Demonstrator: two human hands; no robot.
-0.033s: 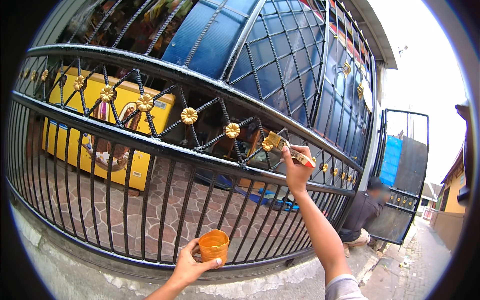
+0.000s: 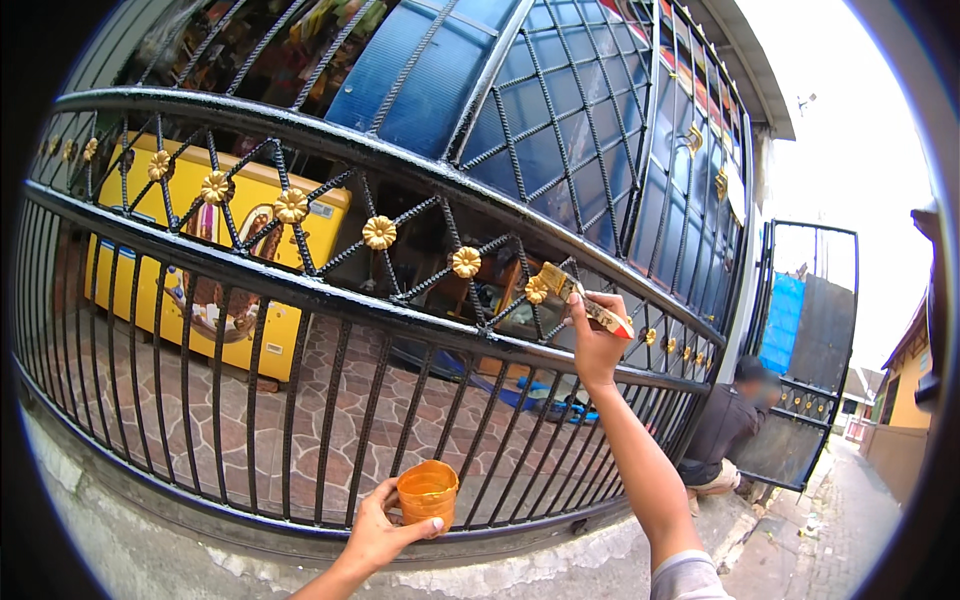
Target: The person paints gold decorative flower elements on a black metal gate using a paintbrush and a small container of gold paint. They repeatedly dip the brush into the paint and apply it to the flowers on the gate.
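Note:
My left hand (image 2: 378, 530) is wrapped around a small orange cup (image 2: 430, 500) with a rough rim, held upright low in front of the fence. Pinched in my right hand (image 2: 598, 345) is a paintbrush (image 2: 612, 320) with a pale and red handle. Its gold-stained bristles rest at a gold flower ornament (image 2: 536, 291), partly covering its upper right edge. The flower sits on the zigzag bars of a black metal fence (image 2: 330, 293). More gold flowers line the same band, one (image 2: 466, 262) just to the left.
A yellow chest freezer (image 2: 325, 225) stands behind the fence at left, on stone-patterned paving (image 2: 340, 420). Blue panels (image 2: 580, 130) back the upper bars. At right, a person (image 2: 730, 420) in dark clothes crouches beside an open gate (image 2: 800, 440). A narrow paved lane (image 2: 850, 520) runs past.

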